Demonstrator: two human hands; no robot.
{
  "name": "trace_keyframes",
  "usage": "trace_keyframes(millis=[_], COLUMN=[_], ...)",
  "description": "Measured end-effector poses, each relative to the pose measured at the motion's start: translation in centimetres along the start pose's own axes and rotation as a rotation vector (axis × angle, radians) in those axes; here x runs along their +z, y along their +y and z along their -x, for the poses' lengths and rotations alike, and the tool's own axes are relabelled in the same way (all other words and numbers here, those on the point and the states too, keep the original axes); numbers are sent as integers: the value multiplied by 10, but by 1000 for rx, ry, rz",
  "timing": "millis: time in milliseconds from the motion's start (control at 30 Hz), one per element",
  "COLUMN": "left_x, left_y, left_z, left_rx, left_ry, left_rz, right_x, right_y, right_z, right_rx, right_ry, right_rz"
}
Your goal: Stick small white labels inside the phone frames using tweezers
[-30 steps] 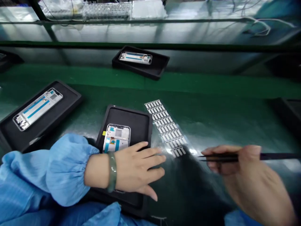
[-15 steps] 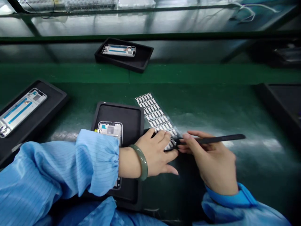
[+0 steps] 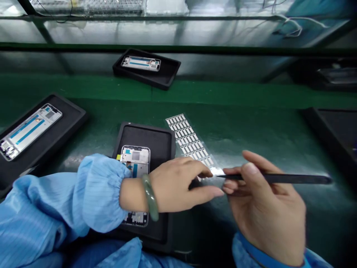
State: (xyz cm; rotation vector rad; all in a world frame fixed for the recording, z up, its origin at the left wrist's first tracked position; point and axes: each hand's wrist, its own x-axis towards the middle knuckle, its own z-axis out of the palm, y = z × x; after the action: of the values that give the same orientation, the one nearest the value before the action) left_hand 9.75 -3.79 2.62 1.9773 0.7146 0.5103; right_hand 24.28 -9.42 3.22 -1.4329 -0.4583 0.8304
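My right hand (image 3: 267,201) is closed around black tweezers (image 3: 295,178), their tip pointing left at the lower end of a sheet of small white stickers (image 3: 189,137). Over that end of the sheet hovers my left hand (image 3: 178,182), thumb and index finger apart on either side of the tip; its other fingers are hidden. A green bangle (image 3: 150,197) circles the left wrist. Beneath that wrist, a phone frame (image 3: 136,154) with blue strips lies in a black tray (image 3: 161,137), partly covered by the arm.
At the left, another black tray (image 3: 71,111) bears a phone frame (image 3: 33,128). A third tray (image 3: 169,74) with a phone frame (image 3: 141,63) stands at the back. A dark tray (image 3: 334,130) sits at the right edge. A shelf runs behind the green table (image 3: 251,126).
My right hand has drawn right and toward me with the tweezers. My left hand has lifted from lying spread on the sheet and turned, its thumb and index finger now near the tip.
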Motion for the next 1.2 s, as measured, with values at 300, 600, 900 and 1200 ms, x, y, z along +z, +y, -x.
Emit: trace_keyframes(millis=[300, 600, 900, 1200], left_x=[-30, -56, -97, -80], left_y=[-13, -14, -62, -72], left_z=[30, 38, 76, 89], left_rx=[-282, -309, 152, 134], left_ry=[91, -78, 8, 96], left_rz=[557, 141, -621, -604], right_x=[29, 37, 57, 93], right_y=[13, 11, 14, 41], right_z=[14, 9, -13, -15], right_rx=[-370, -380, 59, 114], right_ry=[-342, -538, -573, -574], right_rz=[233, 349, -33, 153])
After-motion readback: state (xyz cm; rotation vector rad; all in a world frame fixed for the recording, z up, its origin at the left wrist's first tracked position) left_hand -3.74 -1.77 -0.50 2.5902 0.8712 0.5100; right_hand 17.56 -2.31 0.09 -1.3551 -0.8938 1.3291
